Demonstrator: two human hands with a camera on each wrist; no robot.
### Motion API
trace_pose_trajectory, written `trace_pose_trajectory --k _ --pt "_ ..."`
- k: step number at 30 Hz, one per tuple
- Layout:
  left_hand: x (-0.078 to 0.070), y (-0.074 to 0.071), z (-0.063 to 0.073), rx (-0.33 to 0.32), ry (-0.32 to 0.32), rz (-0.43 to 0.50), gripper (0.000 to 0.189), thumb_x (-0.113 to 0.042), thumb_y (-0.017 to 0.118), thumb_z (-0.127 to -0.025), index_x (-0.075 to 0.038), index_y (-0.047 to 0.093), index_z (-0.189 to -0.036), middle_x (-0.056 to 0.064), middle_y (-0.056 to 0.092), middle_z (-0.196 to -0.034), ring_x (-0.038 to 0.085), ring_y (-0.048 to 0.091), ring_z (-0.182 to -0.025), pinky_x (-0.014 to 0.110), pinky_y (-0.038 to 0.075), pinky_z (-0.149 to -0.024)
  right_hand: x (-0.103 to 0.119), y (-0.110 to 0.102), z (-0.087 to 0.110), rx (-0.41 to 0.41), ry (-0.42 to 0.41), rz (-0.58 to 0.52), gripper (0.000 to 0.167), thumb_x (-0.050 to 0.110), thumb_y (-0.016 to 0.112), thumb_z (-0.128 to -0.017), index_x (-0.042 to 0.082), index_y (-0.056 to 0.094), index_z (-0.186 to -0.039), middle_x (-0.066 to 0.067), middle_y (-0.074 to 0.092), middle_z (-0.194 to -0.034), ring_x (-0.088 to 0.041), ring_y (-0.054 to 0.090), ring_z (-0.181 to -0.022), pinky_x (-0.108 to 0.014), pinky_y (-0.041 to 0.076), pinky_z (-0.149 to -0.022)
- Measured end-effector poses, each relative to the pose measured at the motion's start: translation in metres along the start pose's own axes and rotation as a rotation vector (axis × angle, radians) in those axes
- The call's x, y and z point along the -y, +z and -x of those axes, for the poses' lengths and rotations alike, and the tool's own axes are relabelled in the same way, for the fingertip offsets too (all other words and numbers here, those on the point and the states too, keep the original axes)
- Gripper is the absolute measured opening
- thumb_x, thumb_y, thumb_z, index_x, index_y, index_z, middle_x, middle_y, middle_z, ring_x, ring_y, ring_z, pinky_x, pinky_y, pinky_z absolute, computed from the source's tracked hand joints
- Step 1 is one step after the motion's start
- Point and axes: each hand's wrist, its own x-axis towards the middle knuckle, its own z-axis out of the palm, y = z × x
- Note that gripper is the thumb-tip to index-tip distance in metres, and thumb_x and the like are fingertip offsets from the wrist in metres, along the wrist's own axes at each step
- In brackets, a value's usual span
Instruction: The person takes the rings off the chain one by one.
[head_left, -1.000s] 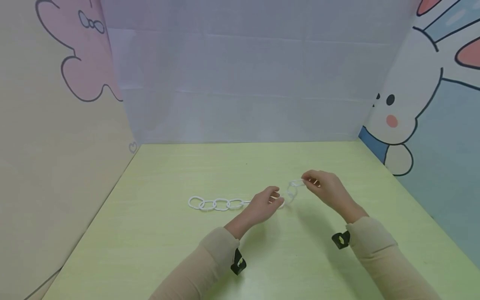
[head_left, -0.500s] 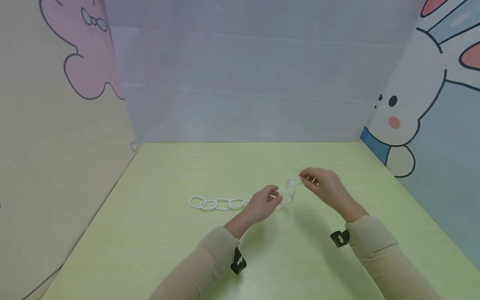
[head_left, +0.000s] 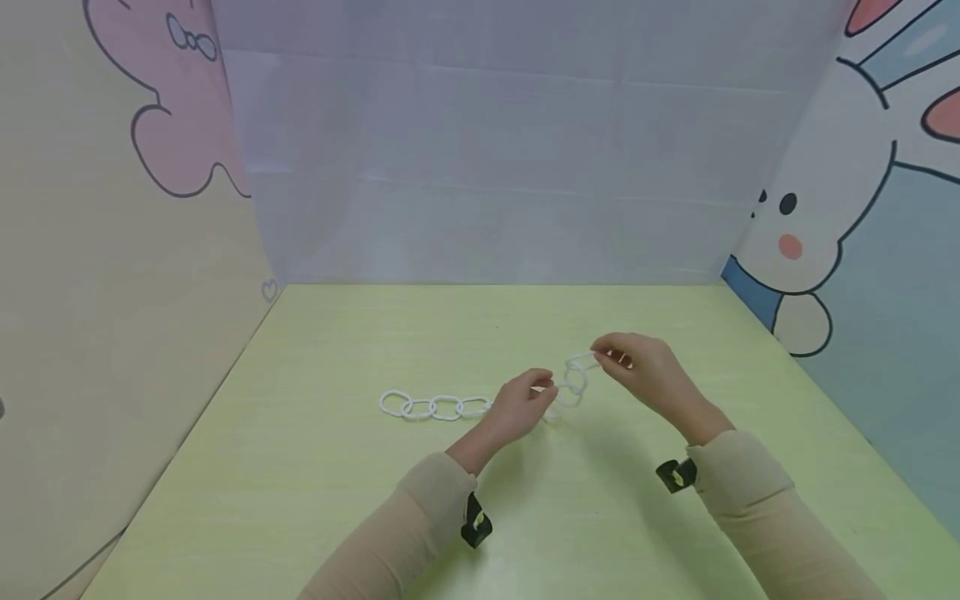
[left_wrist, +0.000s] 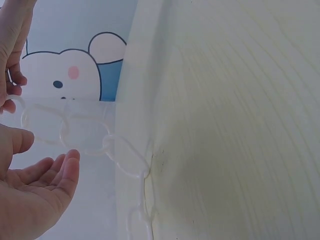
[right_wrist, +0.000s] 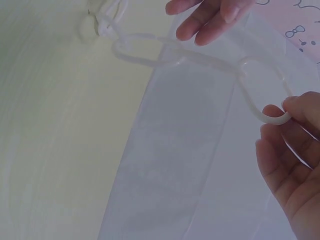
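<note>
A white plastic link chain (head_left: 433, 408) lies partly on the table, stretched out to the left. Its right part rises off the surface to my right hand (head_left: 648, 371), whose thumb and fingertips pinch the end link (right_wrist: 274, 120). Beside the raised links is my left hand (head_left: 521, 408), fingers relaxed and thumb held apart from them. In the left wrist view that hand (left_wrist: 47, 190) grips nothing, and the chain runs past its fingertips. From the head view the left hand hides the chain's middle links.
The pale green table (head_left: 315, 500) carries the chain. A plain white panel (head_left: 480, 167) stands at the back edge. Side walls bear cartoon drawings, among them a rabbit (head_left: 795, 217) on the right. Black wrist mounts (head_left: 677, 476) sit at both cuffs.
My right hand has shifted slightly left with the end link, so the raised links hang more loosely. The left hand has drifted a little left. The chain's left part stays put.
</note>
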Motion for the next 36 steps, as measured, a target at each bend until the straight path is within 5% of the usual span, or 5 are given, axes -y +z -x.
trace_pose_trajectory --k 36 --pt "0.007 -0.003 -0.005 -0.068 -0.045 0.166 0.031 -0.017 0.054 -0.094 -0.003 0.058 -0.122 0.007 0.061 -0.115 0.013 0.062 -0.078 0.024 0.047 -0.061 0.022 0.003 -0.007 -0.007 -0.078 -0.039 0.01 0.002 0.065 -0.084 0.003 0.067 -0.094 -0.005 0.064 -0.085 -0.01 0.053 -0.067 -0.032 0.048 -0.06"
